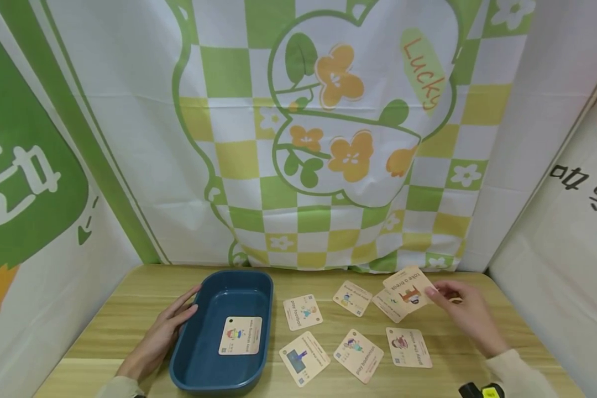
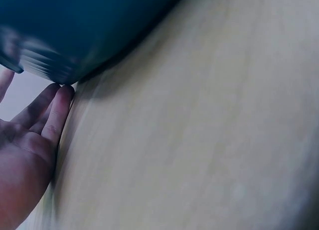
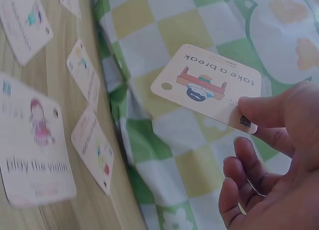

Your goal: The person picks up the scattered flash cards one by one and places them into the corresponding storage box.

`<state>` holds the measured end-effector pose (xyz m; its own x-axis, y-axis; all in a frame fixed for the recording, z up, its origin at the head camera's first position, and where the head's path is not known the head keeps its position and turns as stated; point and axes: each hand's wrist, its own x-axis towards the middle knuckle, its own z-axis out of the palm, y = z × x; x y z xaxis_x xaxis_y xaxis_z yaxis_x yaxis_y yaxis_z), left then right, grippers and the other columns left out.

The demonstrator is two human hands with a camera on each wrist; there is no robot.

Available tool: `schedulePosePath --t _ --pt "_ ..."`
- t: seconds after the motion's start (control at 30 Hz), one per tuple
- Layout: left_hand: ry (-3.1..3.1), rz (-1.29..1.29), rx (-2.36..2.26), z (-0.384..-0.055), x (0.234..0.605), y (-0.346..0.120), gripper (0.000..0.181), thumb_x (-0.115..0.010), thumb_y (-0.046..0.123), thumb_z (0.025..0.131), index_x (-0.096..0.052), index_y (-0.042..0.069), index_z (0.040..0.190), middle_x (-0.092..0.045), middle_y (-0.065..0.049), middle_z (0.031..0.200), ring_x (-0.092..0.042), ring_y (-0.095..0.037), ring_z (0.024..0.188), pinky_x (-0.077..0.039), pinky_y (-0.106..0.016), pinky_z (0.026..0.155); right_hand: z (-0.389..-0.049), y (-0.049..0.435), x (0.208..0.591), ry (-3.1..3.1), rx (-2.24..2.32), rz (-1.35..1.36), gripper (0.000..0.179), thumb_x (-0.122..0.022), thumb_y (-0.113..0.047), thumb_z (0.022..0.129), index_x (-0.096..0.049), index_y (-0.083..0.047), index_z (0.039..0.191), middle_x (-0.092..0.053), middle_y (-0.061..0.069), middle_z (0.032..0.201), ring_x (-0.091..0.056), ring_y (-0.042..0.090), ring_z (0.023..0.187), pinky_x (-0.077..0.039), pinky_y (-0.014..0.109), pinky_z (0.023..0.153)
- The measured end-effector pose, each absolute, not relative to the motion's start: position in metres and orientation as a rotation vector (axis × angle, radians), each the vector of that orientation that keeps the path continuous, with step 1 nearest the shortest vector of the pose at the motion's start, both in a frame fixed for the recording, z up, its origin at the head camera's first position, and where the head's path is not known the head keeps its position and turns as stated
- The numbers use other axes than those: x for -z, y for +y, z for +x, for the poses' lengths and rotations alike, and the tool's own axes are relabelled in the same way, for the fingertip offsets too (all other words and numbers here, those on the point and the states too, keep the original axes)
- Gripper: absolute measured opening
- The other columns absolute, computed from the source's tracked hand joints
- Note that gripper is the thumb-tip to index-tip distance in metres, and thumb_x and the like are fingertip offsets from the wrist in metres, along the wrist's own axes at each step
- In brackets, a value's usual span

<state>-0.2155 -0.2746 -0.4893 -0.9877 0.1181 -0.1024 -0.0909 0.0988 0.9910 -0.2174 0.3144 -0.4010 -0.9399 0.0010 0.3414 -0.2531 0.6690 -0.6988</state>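
My right hand [image 1: 466,315] pinches a "take a break" picture card [image 1: 409,288] by one corner between thumb and finger. In the right wrist view that card [image 3: 207,88] is held up off the table, its picture of a figure on a bench upside down. In the head view it overlaps another card [image 1: 391,307] lying beneath. My left hand [image 1: 160,335] lies along the left side of a blue plastic tray [image 1: 183,359], fingertips at its wall. From the left wrist, the extended fingers [image 2: 57,113] touch the tray's lower edge. One card [image 1: 240,335] lies inside the tray.
Several cards lie on the wooden table, among them "play football" [image 1: 303,312], "play badminton" [image 1: 358,356], "play the violin" [image 1: 409,347] and one with a blue picture [image 1: 304,358]. Another card [image 1: 352,298] lies farther back. A checkered cloth [image 1: 323,232] hangs behind the table.
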Motion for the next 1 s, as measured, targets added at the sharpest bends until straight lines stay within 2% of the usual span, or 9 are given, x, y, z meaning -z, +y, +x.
schedulePosePath --t 0.6,1.0 --pt "2.207 0.03 -2.012 -0.217 0.489 -0.275 0.064 -0.048 0.037 0.109 -0.021 0.018 0.164 -0.026 -0.027 0.16 -0.041 -0.037 0.137 -0.047 -0.026 0.094 -0.216 0.263 0.401 -2.521 -1.425 0.185 0.022 -0.071 -0.02 0.097 -0.072 0.0 0.106 -0.067 0.006 0.093 -0.057 0.013 0.086 -0.049 0.025 0.074" --pt "2.213 0.018 -2.009 -0.216 0.488 -0.274 0.063 -0.048 0.035 0.109 -0.022 0.018 0.164 -0.025 -0.026 0.161 -0.04 -0.038 0.138 -0.047 -0.025 0.094 -0.216 0.223 0.4 -2.45 -1.6 0.272 0.019 -0.072 -0.017 0.096 -0.074 -0.001 0.105 -0.066 0.006 0.09 -0.056 0.014 0.084 -0.047 0.025 0.07"
